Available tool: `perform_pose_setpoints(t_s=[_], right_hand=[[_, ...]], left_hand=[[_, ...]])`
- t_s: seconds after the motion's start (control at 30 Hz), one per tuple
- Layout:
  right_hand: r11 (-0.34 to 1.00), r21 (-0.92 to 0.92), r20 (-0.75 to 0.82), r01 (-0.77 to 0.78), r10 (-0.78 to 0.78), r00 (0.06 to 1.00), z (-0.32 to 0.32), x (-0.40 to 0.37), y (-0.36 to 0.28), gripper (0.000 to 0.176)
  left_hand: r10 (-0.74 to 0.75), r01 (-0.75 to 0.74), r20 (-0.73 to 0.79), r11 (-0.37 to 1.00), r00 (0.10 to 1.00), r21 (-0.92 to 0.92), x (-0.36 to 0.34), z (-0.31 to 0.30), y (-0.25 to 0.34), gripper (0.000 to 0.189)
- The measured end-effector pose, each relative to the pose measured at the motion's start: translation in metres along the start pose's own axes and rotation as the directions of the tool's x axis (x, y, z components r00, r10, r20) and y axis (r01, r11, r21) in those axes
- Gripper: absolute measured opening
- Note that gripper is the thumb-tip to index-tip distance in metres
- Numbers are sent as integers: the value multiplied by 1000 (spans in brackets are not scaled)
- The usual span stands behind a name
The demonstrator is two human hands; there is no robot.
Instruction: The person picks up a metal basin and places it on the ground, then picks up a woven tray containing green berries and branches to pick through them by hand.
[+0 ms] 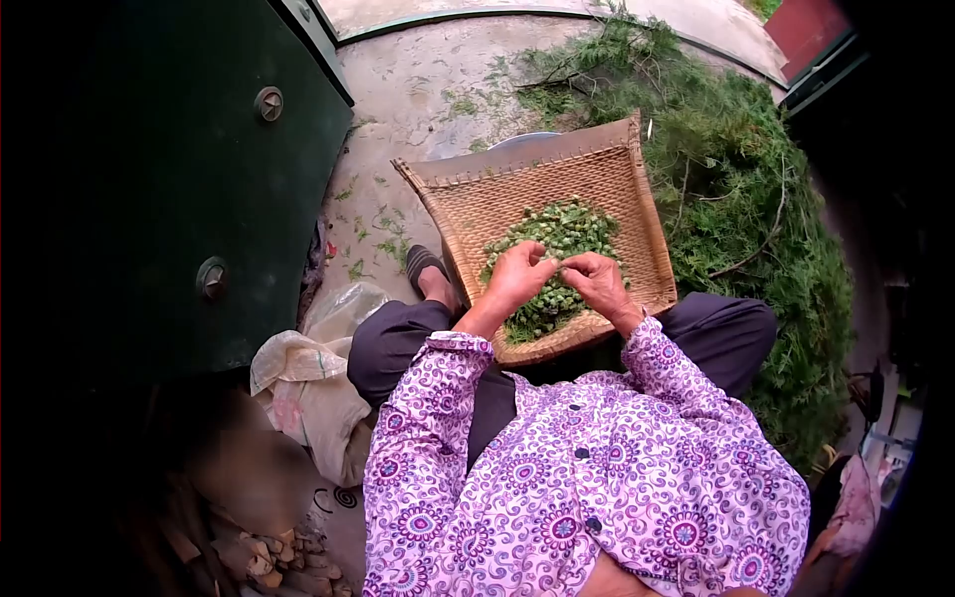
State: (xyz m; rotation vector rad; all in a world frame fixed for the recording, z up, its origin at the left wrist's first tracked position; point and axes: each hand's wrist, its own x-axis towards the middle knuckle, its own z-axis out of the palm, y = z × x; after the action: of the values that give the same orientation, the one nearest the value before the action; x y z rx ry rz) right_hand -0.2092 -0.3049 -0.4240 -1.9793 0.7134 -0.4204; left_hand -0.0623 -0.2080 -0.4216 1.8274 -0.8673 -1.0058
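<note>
A woven winnowing basket (468,199) rests across my lap, its flat edge pointing away from me. On it lies a heap of small green cones (572,224) mixed with bits of green leaf. Over the middle of the heap, my left hand (517,274) and my right hand (597,282) meet fingertip to fingertip. Thumb and fingers are pinched together on both. Whatever sits between the fingertips is too small and covered to make out.
Cut evergreen branches (736,219) pile up along the right side. A dark green door (199,179) with round knobs stands at left. Beside my left knee slumps a whitish woven sack (313,383), with split firewood (269,557) below it. Leaf scraps dot the concrete floor (418,90).
</note>
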Motion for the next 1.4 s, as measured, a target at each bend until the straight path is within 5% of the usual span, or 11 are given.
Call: perform_pose_setpoints(t_s=[0.3, 0.37, 0.43, 0.97, 1.1, 1.17, 1.4], right_hand=[[992, -5, 50, 124, -123, 991, -6, -5, -11, 15], [932, 312, 125, -185, 153, 980, -9, -6, -11, 16], [771, 554, 200, -315, 244, 949, -17, -4, -3, 18], [959, 247, 65, -138, 125, 990, -9, 12, -39, 13], [979, 166, -109, -119, 139, 984, -8, 17, -8, 16], [867, 424, -20, -264, 300, 954, -19, 21, 4, 15], [630, 657, 309, -415, 277, 910, -29, 14, -7, 13]], left_hand=[[-112, 166, 147, 886, 983, -433, -7, -1, 10, 20], [-124, 177, 148, 884, 981, -434, -7, -2, 12, 17], [-147, 201, 149, 857, 978, -474, -8, -5, 18, 16], [-90, 206, 253, 851, 963, -483, -6, 0, 12, 10], [-69, 180, 240, 859, 968, -480, -6, -1, 14, 8], [-88, 200, 246, 853, 965, -481, -7, -3, 13, 8], [-179, 280, 237, 811, 955, -515, -7, -8, 19, 14]])
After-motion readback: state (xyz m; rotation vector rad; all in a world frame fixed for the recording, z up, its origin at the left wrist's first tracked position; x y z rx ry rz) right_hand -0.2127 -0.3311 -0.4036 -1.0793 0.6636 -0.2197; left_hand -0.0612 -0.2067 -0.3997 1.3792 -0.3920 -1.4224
